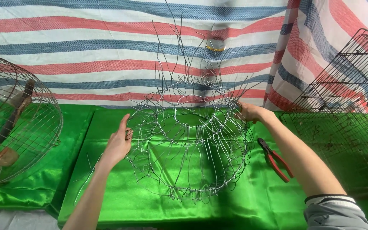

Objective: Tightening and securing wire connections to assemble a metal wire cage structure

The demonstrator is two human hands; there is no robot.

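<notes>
Nearby, red pliers (276, 158) (beside wire basket (188, 145))

Wire frame (188, 145) of thin bright bare metal, table cloth (120, 191) glossy green satin, pliers (275, 159) red plastic-coated handles, backdrop tarpaulin (107, 47) coarse woven plastic

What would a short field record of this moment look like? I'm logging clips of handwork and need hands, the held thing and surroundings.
Left hand: left hand grips the left rim of the round, unfinished silver wire basket frame
Right hand: right hand grips its upper right rim
Frame state: tilted up on its edge, loose wire ends sticking upward
Surface: shiny green satin cloth
Tool: red-handled pliers lying right of the frame, untouched
Left side: rusty round wire cage
Right side: dark rectangular wire cage
Backdrop: red, blue and white striped tarpaulin
</notes>
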